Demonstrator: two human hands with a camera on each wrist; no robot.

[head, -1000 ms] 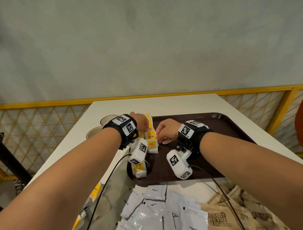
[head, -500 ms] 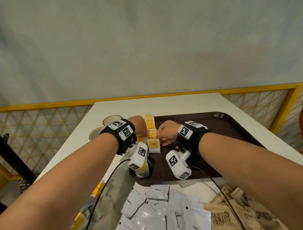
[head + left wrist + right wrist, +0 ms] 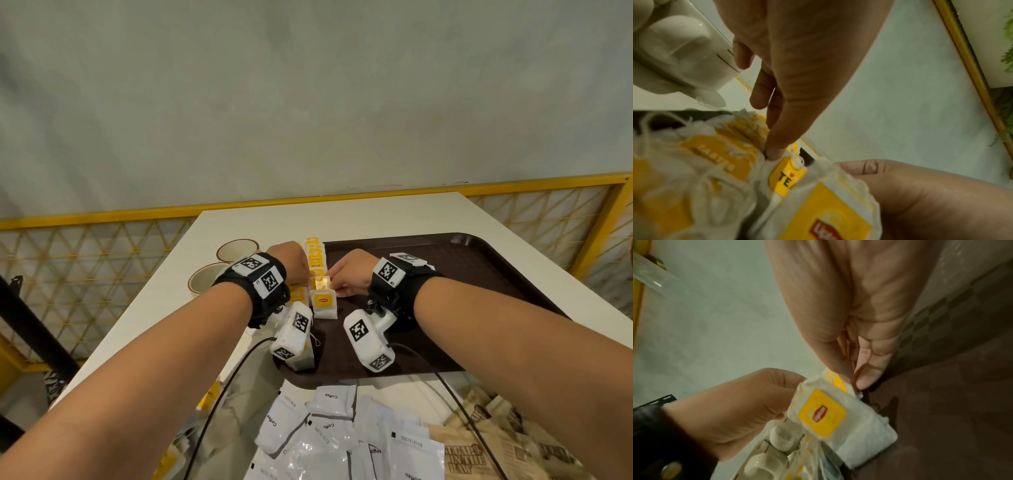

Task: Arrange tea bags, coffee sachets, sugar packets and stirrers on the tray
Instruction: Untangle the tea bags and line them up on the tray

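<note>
Head view: our left hand (image 3: 291, 262) and right hand (image 3: 349, 274), fingers curled, pinch one tea bag (image 3: 320, 285) at the brown tray's (image 3: 479, 270) left edge, among other tea bags.

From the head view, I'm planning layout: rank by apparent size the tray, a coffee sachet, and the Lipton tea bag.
1. tray
2. coffee sachet, though nearness to the camera enlarges it
3. Lipton tea bag
</note>
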